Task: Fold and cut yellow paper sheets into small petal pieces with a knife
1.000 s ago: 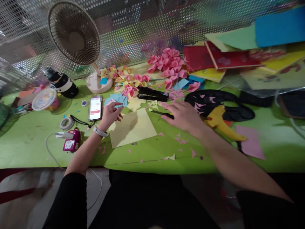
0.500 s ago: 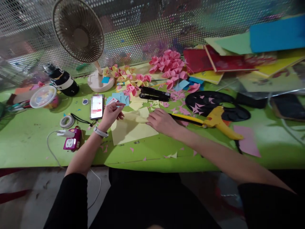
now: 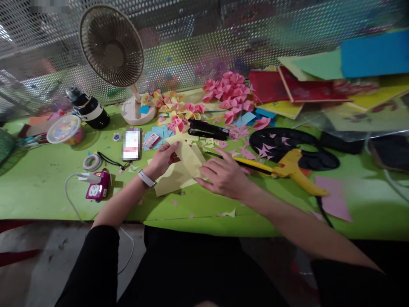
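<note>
A pale yellow paper sheet [image 3: 183,168] lies on the green table [image 3: 41,192] in front of me. My left hand [image 3: 164,158] pinches its upper edge, lifting that corner. My right hand [image 3: 223,175] rests on the sheet's right edge with fingers closed on it. A white watch sits on my left wrist. Just beyond my right hand lies a yellow-handled cutter [image 3: 281,168].
A desk fan [image 3: 113,51], a dark bottle [image 3: 89,111], a lidded tub [image 3: 64,129], a phone [image 3: 131,144], tape roll [image 3: 91,162], a pink plug [image 3: 97,189], a black stapler [image 3: 207,129], folded pink and yellow paper pieces [image 3: 228,91], coloured card stacks [image 3: 319,81] and paper scraps crowd the table.
My right hand left the cutter and came left onto the yellow sheet. My left hand moved from the blue scraps to the sheet's upper edge, and the sheet's corner lifted.
</note>
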Demonstrator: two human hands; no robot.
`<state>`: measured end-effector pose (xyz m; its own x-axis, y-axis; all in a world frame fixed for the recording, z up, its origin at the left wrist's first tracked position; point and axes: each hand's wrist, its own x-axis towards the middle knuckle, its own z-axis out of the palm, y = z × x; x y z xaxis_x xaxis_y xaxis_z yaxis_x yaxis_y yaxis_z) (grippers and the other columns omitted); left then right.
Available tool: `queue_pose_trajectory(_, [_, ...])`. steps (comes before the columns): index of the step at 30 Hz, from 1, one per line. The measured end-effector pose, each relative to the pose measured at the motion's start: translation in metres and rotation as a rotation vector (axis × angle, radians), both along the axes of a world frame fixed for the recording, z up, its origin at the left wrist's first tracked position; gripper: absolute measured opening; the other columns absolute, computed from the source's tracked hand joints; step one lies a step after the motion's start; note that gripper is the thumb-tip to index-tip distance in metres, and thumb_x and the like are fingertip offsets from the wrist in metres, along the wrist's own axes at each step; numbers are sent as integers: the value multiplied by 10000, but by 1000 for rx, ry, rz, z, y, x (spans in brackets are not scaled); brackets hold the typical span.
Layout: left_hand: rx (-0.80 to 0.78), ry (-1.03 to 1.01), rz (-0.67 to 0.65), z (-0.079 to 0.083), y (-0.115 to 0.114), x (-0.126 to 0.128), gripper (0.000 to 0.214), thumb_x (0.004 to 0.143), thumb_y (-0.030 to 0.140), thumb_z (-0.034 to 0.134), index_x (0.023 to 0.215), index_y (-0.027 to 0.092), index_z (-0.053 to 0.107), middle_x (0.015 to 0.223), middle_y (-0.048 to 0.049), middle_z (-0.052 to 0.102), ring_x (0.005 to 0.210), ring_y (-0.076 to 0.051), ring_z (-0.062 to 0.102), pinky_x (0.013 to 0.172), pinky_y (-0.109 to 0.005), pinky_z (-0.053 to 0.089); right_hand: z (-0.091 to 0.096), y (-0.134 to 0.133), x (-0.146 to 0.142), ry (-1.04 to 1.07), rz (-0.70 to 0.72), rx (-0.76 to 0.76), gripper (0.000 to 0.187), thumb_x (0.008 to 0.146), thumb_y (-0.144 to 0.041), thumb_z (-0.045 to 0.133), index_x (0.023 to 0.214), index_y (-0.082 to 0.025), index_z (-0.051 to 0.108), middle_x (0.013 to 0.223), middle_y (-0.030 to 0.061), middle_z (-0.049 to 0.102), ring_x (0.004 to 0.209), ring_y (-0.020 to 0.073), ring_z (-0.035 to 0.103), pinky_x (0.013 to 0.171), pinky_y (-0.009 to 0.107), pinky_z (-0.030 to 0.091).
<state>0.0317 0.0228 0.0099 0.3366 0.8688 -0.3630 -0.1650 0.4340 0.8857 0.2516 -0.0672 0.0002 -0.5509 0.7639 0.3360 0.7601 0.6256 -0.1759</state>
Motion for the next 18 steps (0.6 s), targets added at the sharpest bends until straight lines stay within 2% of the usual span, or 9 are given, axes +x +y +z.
queue_pose_trajectory(3, [-101,-64,23,1,1,9,155,892,262,738,828,136,674,721,-19,688,591,-81,619,615,-219,566,-6,11,14,108,-55,76,296,965,-309,552,1186,-227,730,1219,124,726,1129,325,639,1139,637,347])
queue_pose_trajectory(5, [-158,-116,-39,3,-4,13,112,895,224,731,853,129,688,767,-42,708,637,-90,646,632,-215,576,-8,19,23,135,-100,108,334,973,-241,535,1264,-253,697,1393,120,637,1314,334,538,1158,612,337])
queue_pose_trajectory(7, [-178,-154,-131,3,-10,16,88,900,210,726,907,126,700,814,-56,720,710,-105,679,704,-228,597,-9,22,27,139,-49,113,333,972,-211,547,1259,-282,702,1499,94,557,1414,325,444,1170,588,335])
queue_pose_trajectory(10, [-123,-143,-238,0,-16,18,135,868,236,767,882,127,688,749,-22,680,647,-88,645,707,-235,596,-8,18,24,220,86,89,239,970,-245,591,1131,-300,759,1532,54,535,1438,314,408,1163,562,363])
queue_pose_trajectory(13, [-69,-114,-175,-3,-16,17,211,819,270,816,899,153,660,772,10,671,634,-66,630,662,-201,563,-6,11,16,370,119,21,199,978,-324,600,939,-259,784,1501,64,569,1434,315,412,1153,557,389])
queue_pose_trajectory(15, [-47,-119,-89,-5,-15,16,266,799,301,832,922,171,637,796,25,669,669,-65,644,663,-189,548,-5,7,11,462,75,-32,291,982,-386,592,804,-226,757,1487,87,578,1433,327,415,1168,576,370])
queue_pose_trajectory(18, [-22,-157,-40,-7,-19,18,343,765,342,854,914,184,589,798,42,655,682,-66,642,689,-205,549,-7,7,8,588,-100,-117,386,971,-464,595,709,-203,705,1487,118,565,1426,354,421,1183,618,332])
